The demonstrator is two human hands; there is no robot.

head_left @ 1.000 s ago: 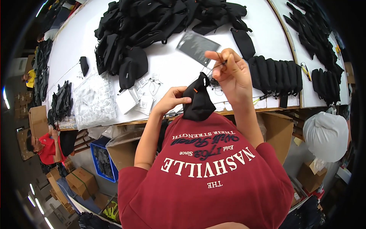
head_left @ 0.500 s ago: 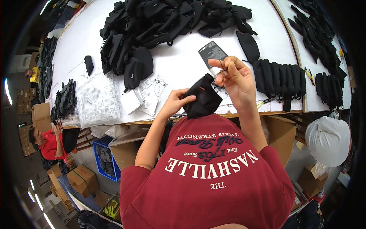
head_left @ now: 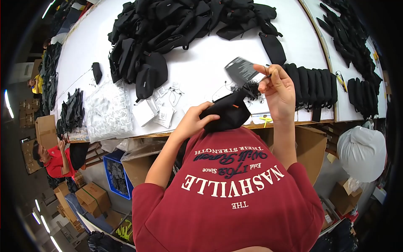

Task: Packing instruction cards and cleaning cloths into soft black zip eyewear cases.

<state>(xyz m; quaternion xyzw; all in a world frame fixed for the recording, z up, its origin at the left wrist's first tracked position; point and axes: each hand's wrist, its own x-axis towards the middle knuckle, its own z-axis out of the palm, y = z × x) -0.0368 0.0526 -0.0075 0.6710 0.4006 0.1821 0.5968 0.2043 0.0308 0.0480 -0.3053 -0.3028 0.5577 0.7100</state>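
Observation:
My left hand [head_left: 198, 120] grips a small black fabric pouch [head_left: 228, 112] with an orange tab, thumb on top, just above the table's front edge. To its right, my right hand [head_left: 280, 89] is raised with thumb and forefinger pinched on what looks like a thin dark cord, mostly hidden by the fingers. A dark grey printed hang tag [head_left: 240, 70] is tilted just beyond those fingertips; whether the cord joins it to the pouch I cannot tell. Beside the pouch's upper corner is a tangle of black strings [head_left: 252, 89].
Black pouches are heaped [head_left: 168, 29] at the far side of the white table [head_left: 197, 63]; a row of them [head_left: 312, 87] stands at right. Left are a clear bag of white packets [head_left: 110, 110] and loose packets [head_left: 163, 115]. A person in red [head_left: 56, 157] is at far left.
My right hand has moved right and slightly down, away from the pouch, and the grey tag has shifted and turned the same way. The pouch has tilted in my left hand, baring the string tangle.

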